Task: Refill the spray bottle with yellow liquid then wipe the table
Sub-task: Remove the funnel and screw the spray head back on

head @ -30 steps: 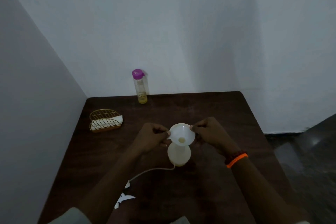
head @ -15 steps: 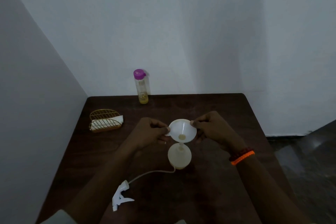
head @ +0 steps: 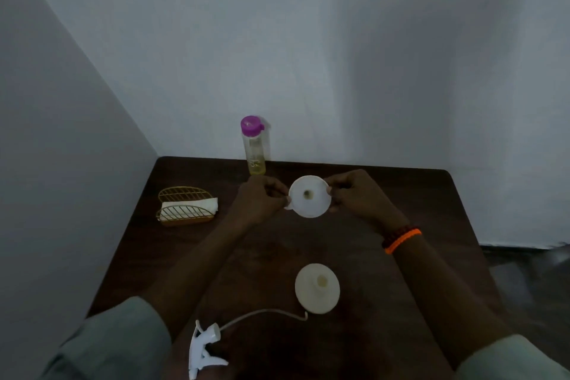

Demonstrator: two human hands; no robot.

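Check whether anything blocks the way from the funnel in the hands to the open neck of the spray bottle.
Nothing visible does. The left hand and right hand pinch the white funnel by its rim, held farther back than the spray bottle. Only bare table lies between them. The trigger sprayer head lies off to the near left.

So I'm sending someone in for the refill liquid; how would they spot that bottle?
Start at the dark brown wooden table in the room's corner and look to its far edge against the wall. There stands a tall clear plastic bottle, upright, with a little yellow liquid at the bottom. Its purple cap sets it apart from the white items nearer the person.
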